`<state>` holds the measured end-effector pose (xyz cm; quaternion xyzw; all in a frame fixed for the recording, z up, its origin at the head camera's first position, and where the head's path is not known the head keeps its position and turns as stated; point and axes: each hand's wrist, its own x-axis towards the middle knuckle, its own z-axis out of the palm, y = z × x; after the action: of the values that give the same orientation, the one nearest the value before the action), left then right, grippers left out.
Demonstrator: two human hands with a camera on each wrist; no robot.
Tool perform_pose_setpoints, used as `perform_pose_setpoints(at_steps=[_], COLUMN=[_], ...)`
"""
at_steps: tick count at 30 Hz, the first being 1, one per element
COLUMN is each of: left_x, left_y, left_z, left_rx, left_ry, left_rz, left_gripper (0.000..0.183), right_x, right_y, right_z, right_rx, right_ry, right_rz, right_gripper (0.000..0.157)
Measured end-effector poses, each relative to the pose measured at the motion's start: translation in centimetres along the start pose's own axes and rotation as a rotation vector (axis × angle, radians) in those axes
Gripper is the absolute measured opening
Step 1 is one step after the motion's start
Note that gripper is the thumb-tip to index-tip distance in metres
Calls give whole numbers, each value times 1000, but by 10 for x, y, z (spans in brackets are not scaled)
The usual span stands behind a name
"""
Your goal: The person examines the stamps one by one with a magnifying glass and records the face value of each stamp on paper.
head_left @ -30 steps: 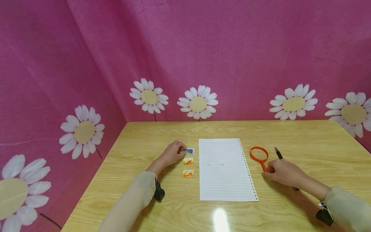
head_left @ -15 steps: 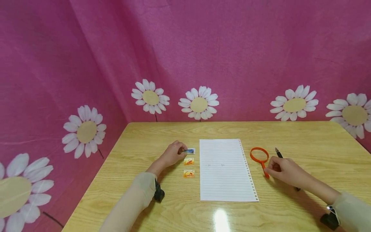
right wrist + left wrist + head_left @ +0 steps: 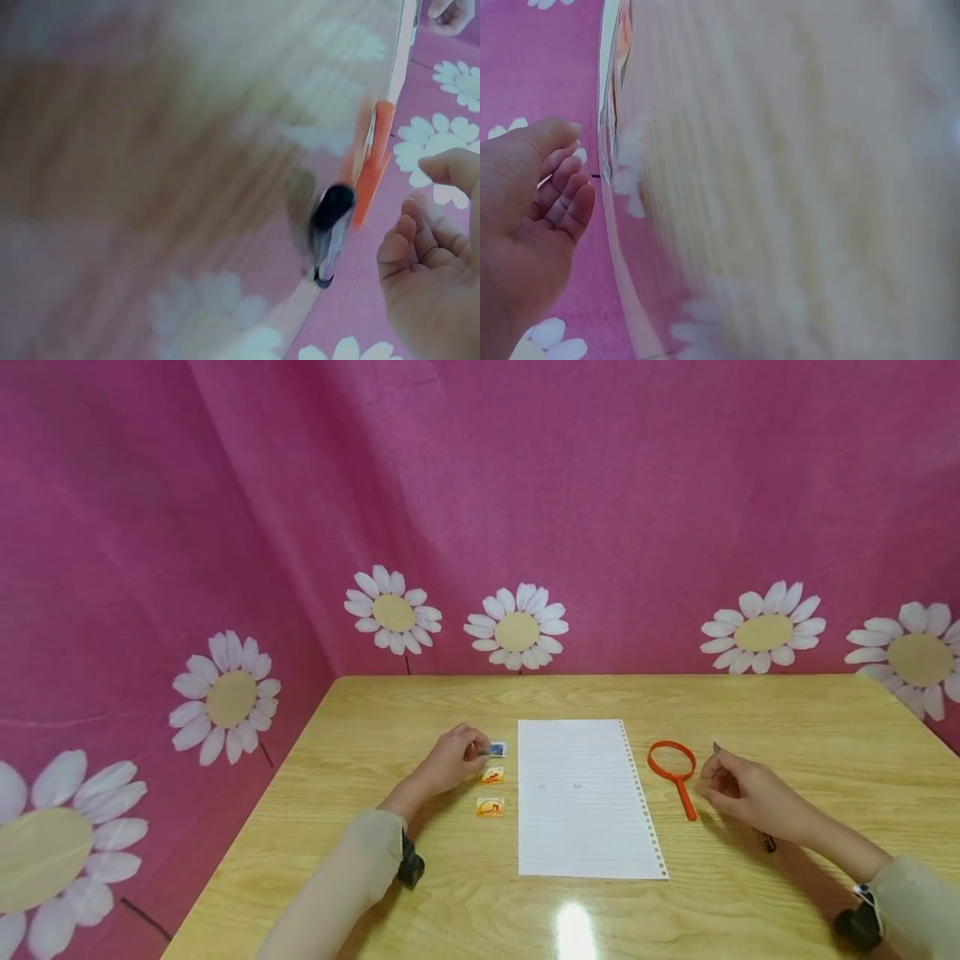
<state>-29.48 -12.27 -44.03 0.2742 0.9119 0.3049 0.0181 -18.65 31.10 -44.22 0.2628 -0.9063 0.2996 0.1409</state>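
Observation:
In the head view my left hand (image 3: 453,758) is at the left end of a small blue-and-white stamp (image 3: 497,749), partly covering it. Two yellow-orange stamps, an upper one (image 3: 492,776) and a lower one (image 3: 491,807), lie below it in a column. The left wrist view has the left hand (image 3: 536,210) with loosely bent fingers and nothing visible between them. My right hand (image 3: 753,789) hovers over a dark pen (image 3: 765,841), hiding its middle. Just left of that hand lies an orange magnifying glass (image 3: 686,799). Its fingers hang loosely curled around nothing in the right wrist view.
A lined sheet of paper (image 3: 585,835) with punched holes along its right edge lies between the stamps and the magnifying glass. Faint handwritten figures are on it. The wooden table (image 3: 420,910) meets a pink daisy-patterned cloth (image 3: 600,485) behind and at the left.
My right hand has let go of the magnifying glass handle and moved right and up, over the pen. The left hand stays at the blue stamp with only a slight shift.

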Motion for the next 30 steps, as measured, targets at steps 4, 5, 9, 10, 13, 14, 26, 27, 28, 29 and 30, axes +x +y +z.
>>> perform_pose_setpoints(at_steps=[4,5,9,10,13,14,26,27,28,29,30], left_x=[-4,-5,-12,-14,-20,-22,-39,-40,-41,-43,-44], left_y=[7,9,13,14,15,15,28,29,29,30,31], left_z=[0,0,1,2,4,4,8,9,10,11,12], left_rx=[-9,-12,-25,-29,-32,-31,-70,-74,-76,-75,-71], left_ry=[1,-4,-17,-20,-30,-34,-61,-63,-65,-69,-70], left_rz=[26,23,46,57,88,95,142,150,159,165,174], left_gripper=[16,16,18,18,19,18,19,20,20,21,21], right_x=[3,3,5,6,7,8,14,14,14,14,14], right_y=[6,8,13,14,19,20,33,35,37,39,41], right_z=[-3,-4,-5,-6,-6,-6,-13,-13,-13,-14,-14], right_rx=[-16,-18,-21,-24,-43,-53,-97,-102,-106,-108,-115], right_ry=[6,5,-1,-3,1,4,25,27,27,23,20], right_rz=[-4,-1,0,-1,-8,-11,-16,-24,-21,-21,-16], right_gripper=[24,23,22,22,23,24,23,24,24,23,23])
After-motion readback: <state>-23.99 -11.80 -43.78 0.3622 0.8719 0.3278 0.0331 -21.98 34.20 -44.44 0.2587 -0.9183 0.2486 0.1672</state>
